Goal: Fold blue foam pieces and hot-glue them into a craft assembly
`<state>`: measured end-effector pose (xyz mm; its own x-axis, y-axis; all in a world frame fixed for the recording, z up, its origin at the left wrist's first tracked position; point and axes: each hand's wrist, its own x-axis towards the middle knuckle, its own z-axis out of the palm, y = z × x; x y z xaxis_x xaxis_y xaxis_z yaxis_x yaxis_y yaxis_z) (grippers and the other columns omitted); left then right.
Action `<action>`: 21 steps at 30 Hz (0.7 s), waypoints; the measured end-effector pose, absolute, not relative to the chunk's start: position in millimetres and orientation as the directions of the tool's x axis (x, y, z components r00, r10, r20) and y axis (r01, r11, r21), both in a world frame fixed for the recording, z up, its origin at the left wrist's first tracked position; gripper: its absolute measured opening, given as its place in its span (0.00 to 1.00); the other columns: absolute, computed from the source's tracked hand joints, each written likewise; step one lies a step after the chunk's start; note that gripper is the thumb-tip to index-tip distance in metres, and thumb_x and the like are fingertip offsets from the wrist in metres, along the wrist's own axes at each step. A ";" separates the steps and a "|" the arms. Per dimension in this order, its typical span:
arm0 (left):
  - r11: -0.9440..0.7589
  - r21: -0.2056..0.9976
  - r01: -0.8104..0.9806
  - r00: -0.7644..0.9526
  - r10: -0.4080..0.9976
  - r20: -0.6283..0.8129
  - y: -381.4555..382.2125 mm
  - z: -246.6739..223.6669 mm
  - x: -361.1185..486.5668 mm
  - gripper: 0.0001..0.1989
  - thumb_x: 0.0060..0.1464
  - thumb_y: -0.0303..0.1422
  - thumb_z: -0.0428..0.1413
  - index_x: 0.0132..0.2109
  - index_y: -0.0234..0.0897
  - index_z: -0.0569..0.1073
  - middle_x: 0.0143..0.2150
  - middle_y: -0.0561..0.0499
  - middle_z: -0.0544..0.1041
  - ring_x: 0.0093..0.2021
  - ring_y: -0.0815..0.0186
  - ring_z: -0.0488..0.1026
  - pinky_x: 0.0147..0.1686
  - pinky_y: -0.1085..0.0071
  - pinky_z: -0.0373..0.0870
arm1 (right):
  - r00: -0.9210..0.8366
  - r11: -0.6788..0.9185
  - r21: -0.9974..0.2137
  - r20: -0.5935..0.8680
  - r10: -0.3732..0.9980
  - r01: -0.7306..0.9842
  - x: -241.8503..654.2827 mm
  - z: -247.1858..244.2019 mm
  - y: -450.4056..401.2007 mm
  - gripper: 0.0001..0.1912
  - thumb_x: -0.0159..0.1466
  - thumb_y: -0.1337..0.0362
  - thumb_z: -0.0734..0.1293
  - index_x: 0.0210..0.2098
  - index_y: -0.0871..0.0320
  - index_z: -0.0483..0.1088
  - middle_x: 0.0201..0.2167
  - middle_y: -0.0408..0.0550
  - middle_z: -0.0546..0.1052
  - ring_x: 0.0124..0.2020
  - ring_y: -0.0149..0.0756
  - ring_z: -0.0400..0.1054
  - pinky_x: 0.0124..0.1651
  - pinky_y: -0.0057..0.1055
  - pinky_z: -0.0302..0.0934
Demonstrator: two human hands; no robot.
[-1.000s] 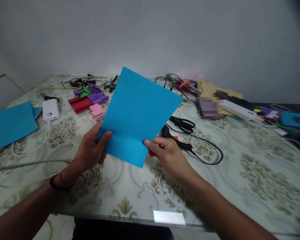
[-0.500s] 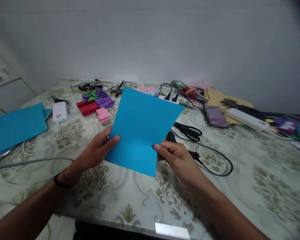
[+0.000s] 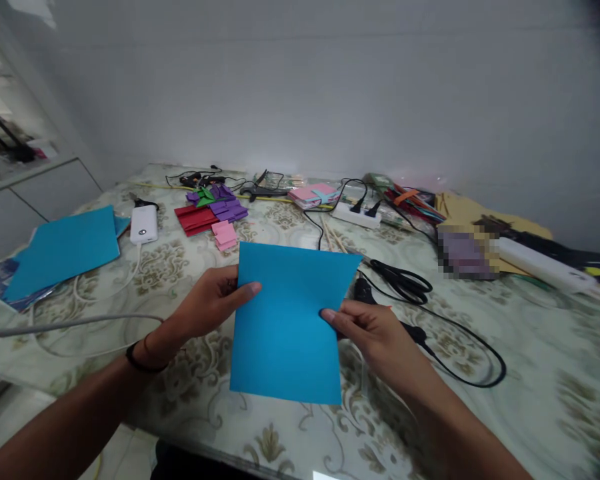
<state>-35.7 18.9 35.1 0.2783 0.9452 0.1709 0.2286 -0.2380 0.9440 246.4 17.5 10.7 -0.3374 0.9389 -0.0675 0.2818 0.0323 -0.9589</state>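
Note:
A blue sheet of paper (image 3: 289,327) is held up over the table, its broad face towards me. My left hand (image 3: 215,300) pinches its left edge, thumb on the front and fingers behind. On the opposite edge my right hand (image 3: 367,327) grips it the same way, thumb in front. The sheet's upper right corner sticks out to the side. Partly hidden behind my right hand lies a black tool with a cord (image 3: 414,332), which looks like a glue gun.
More blue sheets (image 3: 70,247) lie at the left beside a white power bank (image 3: 143,224). Folded red paper (image 3: 195,219), purple paper (image 3: 229,210) and pink paper (image 3: 225,235) sit further back. A white power strip (image 3: 356,215) and a coiled black cable (image 3: 400,280) are behind the sheet.
The blue sheet has come lower and turned straighter, with its top edge now nearly level. Both hands still hold it, and the left thumb sits nearer the top. The camera view has shifted.

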 end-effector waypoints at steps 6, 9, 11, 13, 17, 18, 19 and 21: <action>-0.279 0.917 0.286 0.270 0.941 0.202 22.2 33.1 -39.1 0.21 0.65 0.44 0.58 0.29 0.35 0.68 0.25 0.56 0.66 0.26 0.72 0.61 0.25 0.75 0.58 | -0.416 0.002 -0.969 -0.104 0.903 0.248 247.1 13.3 17.0 0.28 0.65 0.38 0.69 0.25 0.56 0.72 0.22 0.43 0.69 0.25 0.33 0.60 0.30 0.31 0.57; -0.283 0.905 0.318 0.287 0.938 0.192 22.5 31.6 -39.4 0.21 0.66 0.43 0.58 0.28 0.34 0.67 0.25 0.56 0.65 0.27 0.72 0.60 0.26 0.75 0.57 | -0.396 -0.003 -0.978 -0.088 0.914 0.210 246.2 14.9 17.5 0.27 0.65 0.38 0.69 0.30 0.57 0.77 0.27 0.46 0.76 0.29 0.36 0.65 0.34 0.32 0.61; -0.282 0.905 0.318 0.300 0.936 0.186 22.6 30.2 -38.7 0.22 0.66 0.43 0.58 0.27 0.34 0.66 0.25 0.56 0.65 0.27 0.72 0.60 0.26 0.75 0.58 | -0.376 -0.015 -0.979 -0.091 0.922 0.201 246.2 14.2 17.9 0.27 0.64 0.37 0.70 0.31 0.57 0.78 0.29 0.47 0.77 0.30 0.36 0.67 0.35 0.32 0.62; -0.273 0.915 0.296 0.314 0.933 0.177 23.0 28.5 -37.9 0.20 0.66 0.44 0.57 0.30 0.34 0.70 0.27 0.54 0.69 0.28 0.71 0.64 0.27 0.75 0.62 | -0.368 -0.031 -0.979 -0.105 0.924 0.203 246.6 12.7 17.8 0.27 0.63 0.37 0.71 0.30 0.57 0.78 0.28 0.46 0.77 0.29 0.36 0.66 0.34 0.31 0.62; -0.278 0.938 0.206 0.224 0.947 0.231 24.3 26.2 -37.3 0.17 0.63 0.41 0.63 0.53 0.37 0.75 0.30 0.56 0.70 0.26 0.71 0.66 0.24 0.77 0.64 | -0.414 -0.055 -0.977 -0.137 0.900 0.205 246.7 12.0 16.4 0.28 0.64 0.37 0.70 0.30 0.58 0.76 0.26 0.45 0.74 0.27 0.35 0.64 0.31 0.31 0.59; -0.288 0.938 0.192 0.199 0.948 0.250 24.5 25.9 -37.5 0.21 0.61 0.39 0.65 0.59 0.39 0.74 0.27 0.58 0.67 0.24 0.73 0.63 0.21 0.78 0.60 | -0.427 -0.057 -0.978 -0.141 0.893 0.202 246.6 12.4 16.1 0.28 0.65 0.38 0.69 0.30 0.58 0.75 0.26 0.45 0.74 0.27 0.35 0.64 0.31 0.31 0.59; -0.299 0.936 0.187 0.189 0.946 0.265 24.6 25.9 -37.9 0.25 0.60 0.38 0.66 0.62 0.41 0.72 0.25 0.60 0.63 0.21 0.74 0.58 0.19 0.79 0.55 | -0.431 -0.054 -0.978 -0.137 0.892 0.200 246.5 12.7 15.9 0.27 0.65 0.38 0.69 0.30 0.58 0.75 0.26 0.45 0.74 0.28 0.35 0.64 0.31 0.31 0.59; -0.315 0.926 0.207 0.213 0.939 0.272 24.5 26.0 -38.8 0.25 0.60 0.37 0.66 0.63 0.44 0.73 0.24 0.61 0.59 0.19 0.75 0.53 0.17 0.79 0.49 | -0.408 -0.024 -0.979 -0.107 0.907 0.202 246.7 12.9 16.1 0.27 0.66 0.39 0.69 0.28 0.57 0.73 0.25 0.44 0.73 0.27 0.34 0.63 0.31 0.31 0.59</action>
<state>-38.8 24.5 26.0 0.2128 0.9386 0.2716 0.2070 -0.3150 0.9262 246.7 16.1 12.9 -0.4085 0.9065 -0.1067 0.2021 -0.0242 -0.9791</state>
